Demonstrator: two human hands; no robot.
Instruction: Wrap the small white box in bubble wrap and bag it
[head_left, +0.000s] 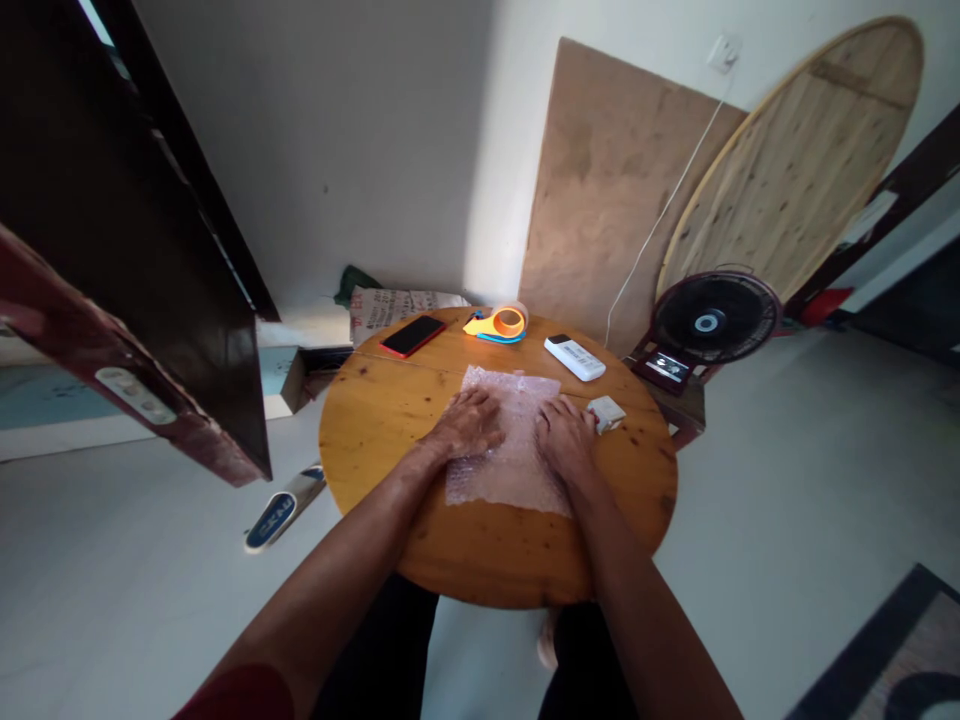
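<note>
A sheet of pinkish bubble wrap (510,480) lies spread on the round wooden table (502,570). My left hand (471,420) rests flat on its left side, fingers stretched out. On the right side of the sheet, my right hand (564,436) presses down with its fingers extended. Just beyond the right fingers sits a small whitish packet (606,412); it is too small to tell what it is. Neither hand grips anything.
Along the table's far side are a red-edged phone (412,336), an orange tape dispenser (499,322) and a white remote control (575,357). A dark fan (709,322) stands at the right. A door (150,240) is on the left.
</note>
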